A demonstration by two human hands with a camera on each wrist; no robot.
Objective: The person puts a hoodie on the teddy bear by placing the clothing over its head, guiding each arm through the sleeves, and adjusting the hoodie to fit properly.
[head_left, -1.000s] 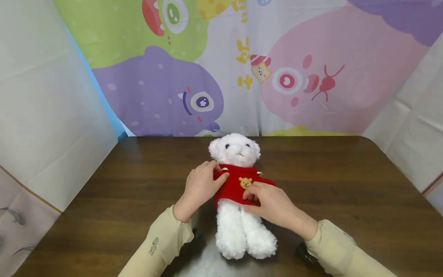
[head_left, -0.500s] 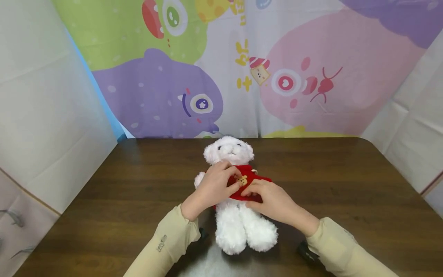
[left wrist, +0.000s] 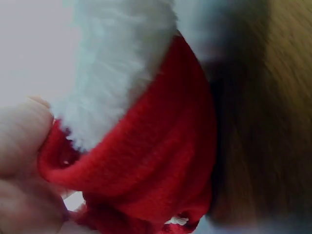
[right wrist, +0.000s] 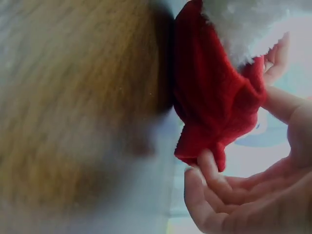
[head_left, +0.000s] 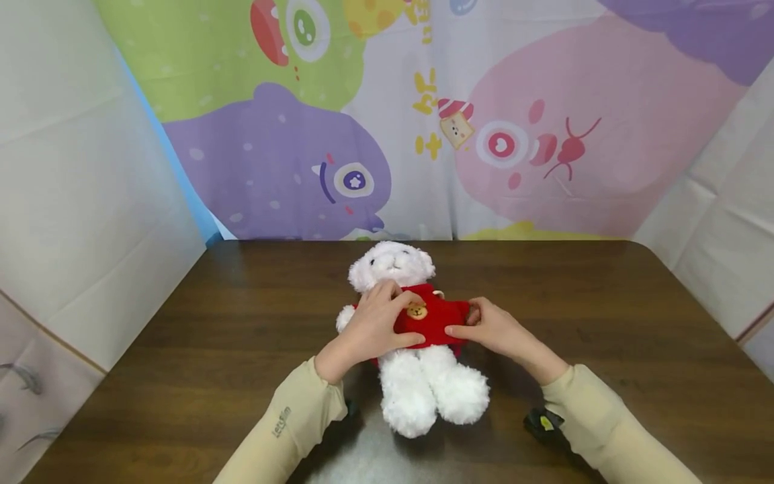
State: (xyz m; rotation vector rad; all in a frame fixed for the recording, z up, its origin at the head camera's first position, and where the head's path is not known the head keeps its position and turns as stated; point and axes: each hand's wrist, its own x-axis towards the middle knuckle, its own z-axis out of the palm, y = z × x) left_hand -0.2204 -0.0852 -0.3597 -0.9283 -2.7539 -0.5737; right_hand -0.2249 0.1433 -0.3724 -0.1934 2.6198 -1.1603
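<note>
A white plush bear (head_left: 405,393) lies on its back in the head view, wearing a red sweater (head_left: 444,321) with a small bear-face patch (head_left: 416,311). My left hand (head_left: 373,321) reaches across the bear's chest, gripping the sweater near the patch. In the left wrist view its fingers pinch the front hem of the sweater (left wrist: 156,151), and white fur shows beneath. At the bear's other side, my right hand (head_left: 498,329) holds the sleeve end with its fingers while the thumb rests on the sweater front. The sleeve (right wrist: 195,144) looks flat in the right wrist view, with fingertips at its cuff.
The bear lies on a dark wooden table (head_left: 242,323). A curtain (head_left: 417,188) with cartoon creatures hangs behind the far edge, and pale cloth walls (head_left: 121,202) stand at both sides. The bear's bare paw (head_left: 345,317) sticks out beside my left hand.
My left hand has moved from the bear's shoulder onto its chest. The right hand has shifted from the lower front out to the sleeve. The bear's head has moved left.
</note>
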